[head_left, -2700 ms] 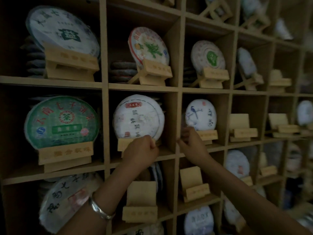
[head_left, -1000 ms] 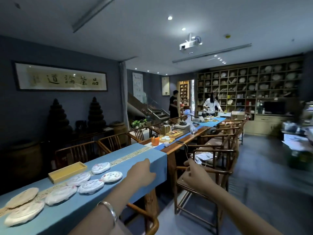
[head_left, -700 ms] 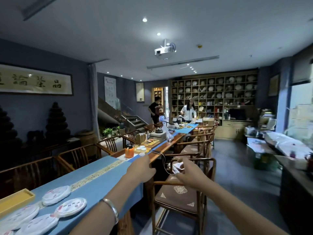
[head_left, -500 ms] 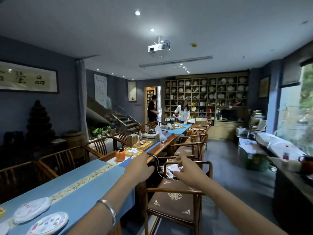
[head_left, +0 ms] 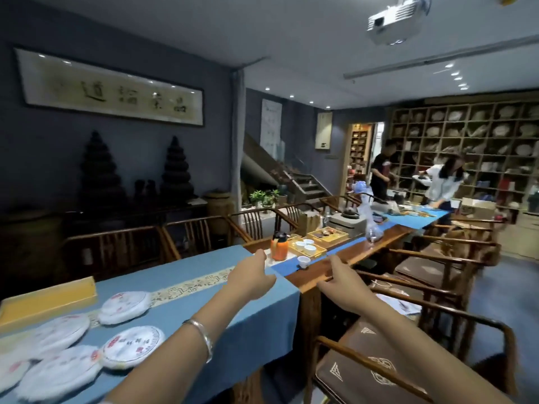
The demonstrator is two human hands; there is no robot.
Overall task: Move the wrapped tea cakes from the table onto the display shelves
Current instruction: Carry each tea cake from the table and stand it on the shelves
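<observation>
— While both arms reach forward over the table's (head_left: 256,322) near end, what are the hands doing?
— The left hand (head_left: 253,279) hangs above the blue cloth with fingers loosely curled, holding nothing. A silver bangle (head_left: 201,336) sits on that wrist. The right hand (head_left: 341,282) is level with it, out past the table edge and above a wooden armchair (head_left: 408,360), also loose and empty.
— And the wrapped tea cakes (head_left: 131,346)?
— Flat on the blue cloth, well behind and to the left of the left hand, beside that forearm. Several white paper-wrapped discs lie clustered, some overlapping; the nearest one shows red printing. Neither hand touches them.
— Anything next to them?
— A yellow tray (head_left: 46,301) lies just beyond, by the far edge.
— Farther along the table?
— An orange flask (head_left: 279,246), white cups (head_left: 304,246) on a bamboo tray, then more tea ware.
— The display shelves (head_left: 472,147)?
— One wall of wooden cubbies stands across the room, two people in front.
</observation>
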